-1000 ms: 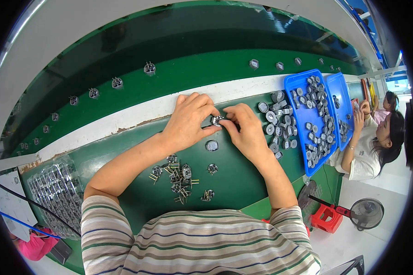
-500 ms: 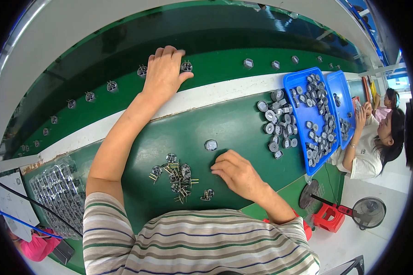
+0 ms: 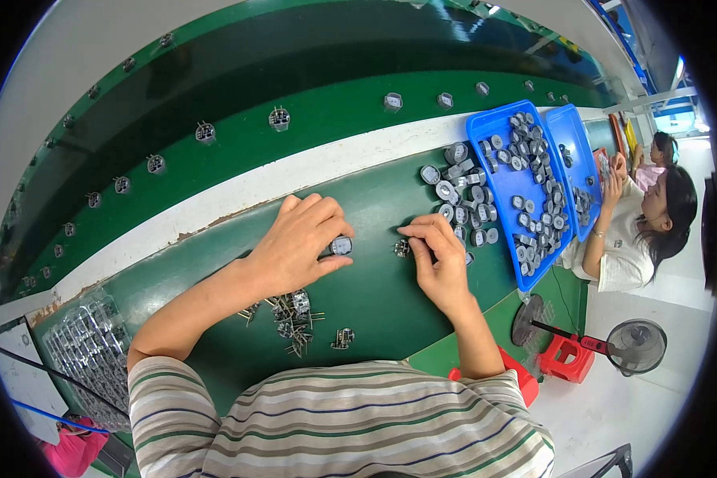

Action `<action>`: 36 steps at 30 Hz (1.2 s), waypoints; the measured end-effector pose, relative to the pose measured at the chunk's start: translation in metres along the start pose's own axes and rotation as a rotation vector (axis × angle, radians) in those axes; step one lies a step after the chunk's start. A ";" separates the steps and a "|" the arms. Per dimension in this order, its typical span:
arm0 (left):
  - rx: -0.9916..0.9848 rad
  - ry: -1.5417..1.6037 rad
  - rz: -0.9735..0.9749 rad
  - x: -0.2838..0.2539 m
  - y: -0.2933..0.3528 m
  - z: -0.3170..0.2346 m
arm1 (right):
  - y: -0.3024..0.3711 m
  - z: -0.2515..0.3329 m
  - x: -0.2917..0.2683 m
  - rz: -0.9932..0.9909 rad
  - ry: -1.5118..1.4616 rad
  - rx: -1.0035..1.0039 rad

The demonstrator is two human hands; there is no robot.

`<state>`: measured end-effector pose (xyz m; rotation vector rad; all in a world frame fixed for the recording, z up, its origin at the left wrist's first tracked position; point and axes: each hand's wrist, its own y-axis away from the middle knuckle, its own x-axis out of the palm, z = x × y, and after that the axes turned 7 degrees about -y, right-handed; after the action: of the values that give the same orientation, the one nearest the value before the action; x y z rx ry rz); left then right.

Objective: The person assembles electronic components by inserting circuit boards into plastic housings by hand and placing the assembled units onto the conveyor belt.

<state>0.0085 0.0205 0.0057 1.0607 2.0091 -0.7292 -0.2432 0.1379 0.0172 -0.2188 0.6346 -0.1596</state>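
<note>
My left hand [image 3: 299, 243] is over the green bench, with thumb and fingers closed around a small grey round housing [image 3: 341, 245]. To its right, my right hand [image 3: 440, 263] pinches a small circuit board [image 3: 401, 248] with pins between thumb and fingertips. The two pieces are apart. Below my left hand lies a pile of circuit boards [image 3: 293, 315] with metal pins, partly covered by that hand and forearm. A single board [image 3: 342, 338] rests just right of the pile.
Grey round housings [image 3: 458, 191] are heaped beside a blue tray [image 3: 486, 131] holding more. A green belt [image 3: 327, 99] beyond the white ledge [image 3: 239, 183] carries spaced pieces. Clear blister trays [image 3: 88, 350] lie at left. A co-worker [image 3: 625, 231] sits at right, near a fan [image 3: 636, 346].
My left hand has come back from the belt and closed around the grey housing on the bench. My right hand has moved up and right and now holds a circuit board.
</note>
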 end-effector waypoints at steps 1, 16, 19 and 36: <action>-0.003 0.000 -0.001 0.000 0.000 0.000 | -0.005 0.004 -0.006 0.090 -0.099 0.049; -0.061 0.018 -0.176 0.008 0.003 0.002 | -0.041 0.018 0.035 0.226 -0.215 -0.030; -0.074 0.024 -0.174 0.009 0.004 0.002 | -0.045 0.018 0.038 0.241 -0.207 -0.088; -0.081 0.029 -0.187 0.009 0.005 -0.002 | -0.043 0.023 0.040 0.286 0.000 -0.399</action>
<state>0.0082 0.0282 -0.0009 0.8496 2.1645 -0.7246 -0.2011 0.0916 0.0229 -0.5081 0.6873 0.2456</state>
